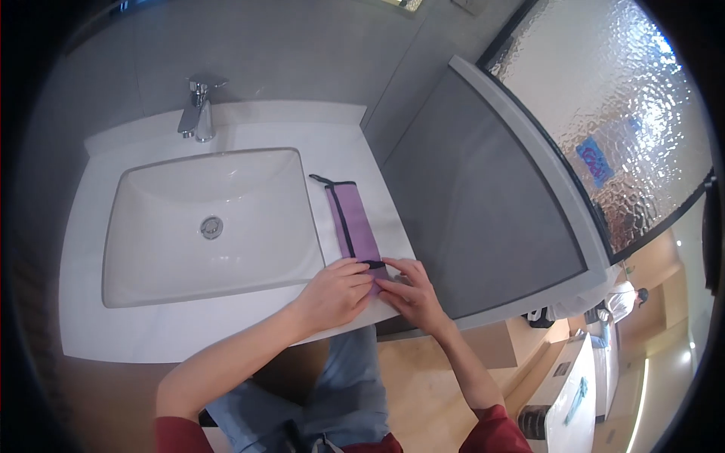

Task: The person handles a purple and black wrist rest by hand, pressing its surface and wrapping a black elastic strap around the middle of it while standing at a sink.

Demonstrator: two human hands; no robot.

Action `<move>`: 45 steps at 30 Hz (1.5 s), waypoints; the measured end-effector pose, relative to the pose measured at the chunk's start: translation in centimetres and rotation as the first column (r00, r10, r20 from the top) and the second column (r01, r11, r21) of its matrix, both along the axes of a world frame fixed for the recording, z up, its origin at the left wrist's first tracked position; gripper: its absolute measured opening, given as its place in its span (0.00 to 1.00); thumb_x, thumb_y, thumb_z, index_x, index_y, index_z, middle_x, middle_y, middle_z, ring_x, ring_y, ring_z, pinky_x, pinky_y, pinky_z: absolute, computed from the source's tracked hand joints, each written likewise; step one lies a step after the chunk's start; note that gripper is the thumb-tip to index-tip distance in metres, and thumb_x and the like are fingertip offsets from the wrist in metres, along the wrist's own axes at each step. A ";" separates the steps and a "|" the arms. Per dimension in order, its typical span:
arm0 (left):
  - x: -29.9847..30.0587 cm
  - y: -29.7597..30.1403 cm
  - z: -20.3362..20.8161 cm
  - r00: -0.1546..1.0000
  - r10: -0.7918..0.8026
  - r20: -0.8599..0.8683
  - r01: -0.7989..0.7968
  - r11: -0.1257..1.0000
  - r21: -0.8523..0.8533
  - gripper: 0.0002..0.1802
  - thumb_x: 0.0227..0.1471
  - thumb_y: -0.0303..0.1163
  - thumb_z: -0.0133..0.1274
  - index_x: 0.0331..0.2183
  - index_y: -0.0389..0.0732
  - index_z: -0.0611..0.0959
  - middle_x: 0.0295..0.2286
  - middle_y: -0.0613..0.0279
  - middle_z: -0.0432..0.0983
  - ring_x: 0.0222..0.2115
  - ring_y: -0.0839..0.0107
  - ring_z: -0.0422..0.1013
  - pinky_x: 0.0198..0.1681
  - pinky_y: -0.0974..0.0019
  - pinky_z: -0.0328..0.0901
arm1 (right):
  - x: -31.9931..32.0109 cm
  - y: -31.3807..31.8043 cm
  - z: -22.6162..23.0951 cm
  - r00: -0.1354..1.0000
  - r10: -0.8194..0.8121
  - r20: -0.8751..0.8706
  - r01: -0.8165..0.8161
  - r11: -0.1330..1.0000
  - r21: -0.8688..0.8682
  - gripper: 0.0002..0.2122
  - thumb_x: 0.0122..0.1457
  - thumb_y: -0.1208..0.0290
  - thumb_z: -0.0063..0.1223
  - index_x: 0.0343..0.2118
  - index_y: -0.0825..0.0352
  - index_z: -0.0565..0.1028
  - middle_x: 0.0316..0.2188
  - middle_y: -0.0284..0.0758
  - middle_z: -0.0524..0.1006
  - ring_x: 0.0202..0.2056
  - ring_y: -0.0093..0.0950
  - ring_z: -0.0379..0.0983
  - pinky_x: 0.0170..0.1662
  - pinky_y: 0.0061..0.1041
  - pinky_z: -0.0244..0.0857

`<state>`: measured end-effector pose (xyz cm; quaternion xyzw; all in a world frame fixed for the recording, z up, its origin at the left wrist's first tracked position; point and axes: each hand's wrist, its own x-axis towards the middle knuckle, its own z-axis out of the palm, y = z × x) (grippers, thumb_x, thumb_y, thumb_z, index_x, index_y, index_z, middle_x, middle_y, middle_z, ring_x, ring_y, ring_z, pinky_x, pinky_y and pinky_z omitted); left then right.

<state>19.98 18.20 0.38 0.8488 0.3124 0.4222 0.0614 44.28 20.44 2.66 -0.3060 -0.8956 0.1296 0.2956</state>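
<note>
A long, narrow purple folded cloth (pixel 361 226) with black edging lies on the white counter, to the right of the sink. A short black loop sticks out from its far end, and a dark band (pixel 372 265) crosses it close to my fingers. My left hand (pixel 336 294) is closed over the near end, its fingers curled onto the fabric. From the other side, my right hand (pixel 414 297) pinches the same end and the band with thumb and forefinger. My fingers partly cover the near end.
A white rectangular sink (pixel 113 249) with a round metal drain (pixel 211 227) is set into the counter (pixel 83 317). Behind it stands a chrome faucet (pixel 199 113). A grey panel (pixel 483 196) and textured glass (pixel 604 98) flank the right. A person (pixel 621 302) is beside a white table (pixel 563 392) beyond.
</note>
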 end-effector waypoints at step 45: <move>1.4 -2.8 1.3 0.975 0.222 0.017 -0.220 0.973 -0.071 0.09 0.48 0.26 0.68 0.34 0.34 0.90 0.37 0.60 0.86 0.41 0.61 0.78 0.44 0.58 0.72 | 1.1 -0.4 -1.5 0.979 -0.033 -0.200 0.037 0.999 0.018 0.13 0.52 0.77 0.71 0.41 0.62 0.86 0.54 0.35 0.76 0.49 0.36 0.70 0.43 0.30 0.70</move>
